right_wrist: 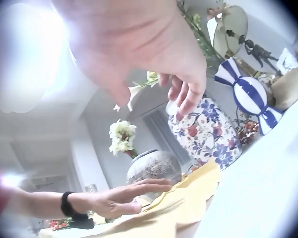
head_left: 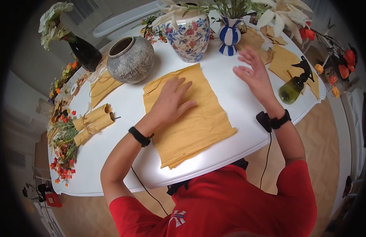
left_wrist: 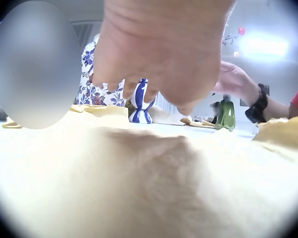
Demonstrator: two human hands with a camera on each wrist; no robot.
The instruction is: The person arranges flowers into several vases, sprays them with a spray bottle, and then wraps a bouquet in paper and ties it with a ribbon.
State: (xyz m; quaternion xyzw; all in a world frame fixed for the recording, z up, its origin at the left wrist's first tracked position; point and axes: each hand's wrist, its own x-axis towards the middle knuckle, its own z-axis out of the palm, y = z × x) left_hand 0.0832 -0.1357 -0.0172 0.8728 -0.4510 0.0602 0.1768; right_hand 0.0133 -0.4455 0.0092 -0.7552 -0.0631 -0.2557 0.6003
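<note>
A creased sheet of yellow wrapping paper (head_left: 198, 114) lies spread on the white table. Over its upper left part is my left hand (head_left: 173, 102), palm down with the fingers extended; the left wrist view shows the palm facing the paper with a shadow below it. My right hand (head_left: 254, 77) is raised off the table to the right of the sheet, fingers loosely bent and nothing in them. Closest to it are the blue-and-white striped vase (head_left: 230, 36) and a green spray bottle (head_left: 292, 89) with a black trigger head.
A floral vase (head_left: 187, 37), a grey round pot (head_left: 131, 59) and a dark vase with white flowers (head_left: 86, 51) stand along the back. At left lie paper-wrapped bouquets (head_left: 94, 124). More yellow paper (head_left: 283, 63) lies at right. The table's front edge (head_left: 214, 164) is near my body.
</note>
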